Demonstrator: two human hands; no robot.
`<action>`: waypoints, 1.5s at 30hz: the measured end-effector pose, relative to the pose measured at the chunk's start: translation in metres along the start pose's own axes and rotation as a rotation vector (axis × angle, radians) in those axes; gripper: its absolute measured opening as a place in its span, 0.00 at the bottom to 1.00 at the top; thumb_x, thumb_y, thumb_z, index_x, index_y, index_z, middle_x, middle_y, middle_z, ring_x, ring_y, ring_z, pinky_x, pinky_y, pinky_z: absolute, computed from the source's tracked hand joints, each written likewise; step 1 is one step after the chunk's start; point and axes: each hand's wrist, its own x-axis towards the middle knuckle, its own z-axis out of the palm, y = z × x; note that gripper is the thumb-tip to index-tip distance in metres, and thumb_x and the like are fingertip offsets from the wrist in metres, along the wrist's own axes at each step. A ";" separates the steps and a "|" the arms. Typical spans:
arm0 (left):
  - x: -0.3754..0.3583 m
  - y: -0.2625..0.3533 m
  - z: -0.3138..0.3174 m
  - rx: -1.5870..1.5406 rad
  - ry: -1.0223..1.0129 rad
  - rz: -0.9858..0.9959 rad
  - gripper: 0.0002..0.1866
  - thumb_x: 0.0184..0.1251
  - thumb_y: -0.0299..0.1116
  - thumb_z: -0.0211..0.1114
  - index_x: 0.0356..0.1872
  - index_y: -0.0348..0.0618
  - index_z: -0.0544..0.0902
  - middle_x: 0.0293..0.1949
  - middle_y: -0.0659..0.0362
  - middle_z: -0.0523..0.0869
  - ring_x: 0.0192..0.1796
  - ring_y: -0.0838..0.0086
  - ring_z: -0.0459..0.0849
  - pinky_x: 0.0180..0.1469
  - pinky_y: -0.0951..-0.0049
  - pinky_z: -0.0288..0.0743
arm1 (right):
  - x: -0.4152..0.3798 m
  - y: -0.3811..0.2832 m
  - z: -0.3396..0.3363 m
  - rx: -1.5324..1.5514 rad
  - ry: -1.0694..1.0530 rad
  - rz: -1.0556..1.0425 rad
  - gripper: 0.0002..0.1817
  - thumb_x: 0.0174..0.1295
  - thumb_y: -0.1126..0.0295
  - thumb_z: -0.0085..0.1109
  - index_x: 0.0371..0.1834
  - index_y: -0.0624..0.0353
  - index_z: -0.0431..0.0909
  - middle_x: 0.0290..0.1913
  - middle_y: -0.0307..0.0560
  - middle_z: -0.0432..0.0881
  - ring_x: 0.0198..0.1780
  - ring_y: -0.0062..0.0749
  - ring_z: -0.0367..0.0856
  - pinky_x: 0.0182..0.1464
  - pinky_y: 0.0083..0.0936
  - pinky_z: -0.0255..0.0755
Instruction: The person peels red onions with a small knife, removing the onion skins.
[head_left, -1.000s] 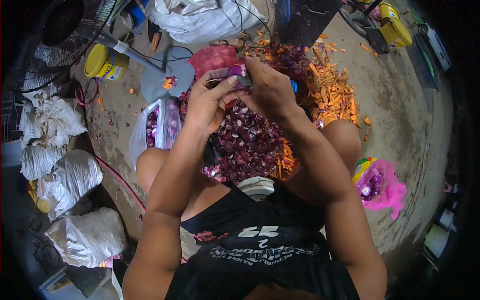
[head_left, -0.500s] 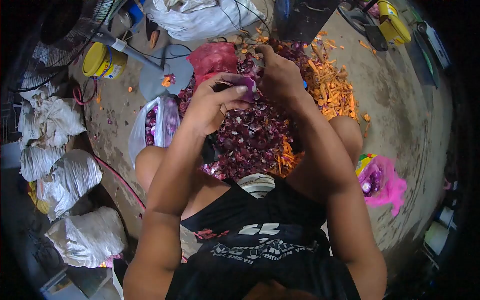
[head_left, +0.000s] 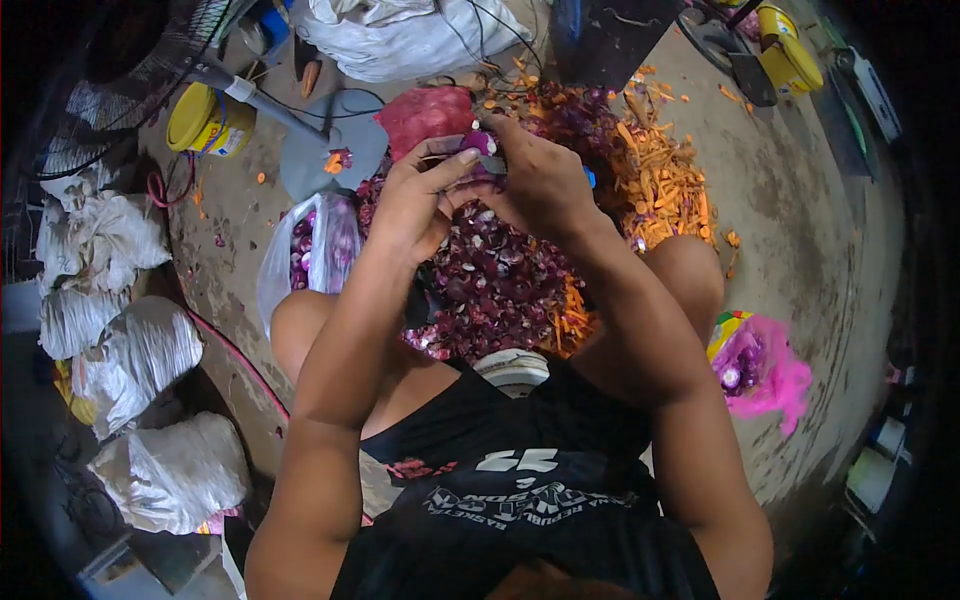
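Onion (head_left: 481,143) partly hidden in left grip (head_left: 410,203)

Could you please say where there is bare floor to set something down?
Mostly bare floor lies right of the carrot scraps, beyond the pink bag. The middle is crowded: onion skins heap between those scraps and the translucent bag.

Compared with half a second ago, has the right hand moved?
Yes. Judged against the red bag, the right hand has shifted leftward in the view, closer to the bag and in to the onion that the left hand holds.
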 end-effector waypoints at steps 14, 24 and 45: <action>-0.004 0.010 -0.007 0.104 -0.165 0.077 0.20 0.67 0.18 0.63 0.61 0.33 0.76 0.53 0.53 0.84 0.50 0.68 0.86 0.51 0.64 0.85 | 0.011 0.010 -0.015 -0.091 -0.113 0.262 0.31 0.55 0.61 0.70 0.61 0.56 0.69 0.41 0.60 0.86 0.46 0.58 0.86 0.45 0.48 0.80; 0.006 0.013 -0.021 0.098 -0.042 0.156 0.20 0.69 0.19 0.63 0.61 0.34 0.77 0.52 0.55 0.84 0.52 0.70 0.84 0.54 0.66 0.82 | 0.013 0.009 -0.029 0.636 -0.057 0.293 0.21 0.62 0.68 0.69 0.58 0.55 0.80 0.36 0.38 0.85 0.37 0.18 0.80 0.43 0.21 0.76; 0.001 0.012 -0.019 -0.202 -0.273 0.078 0.23 0.69 0.19 0.61 0.65 0.39 0.74 0.53 0.56 0.84 0.56 0.66 0.84 0.60 0.59 0.80 | 0.011 0.016 -0.021 0.423 0.049 0.181 0.18 0.61 0.62 0.72 0.47 0.63 0.86 0.43 0.53 0.88 0.37 0.27 0.87 0.42 0.24 0.80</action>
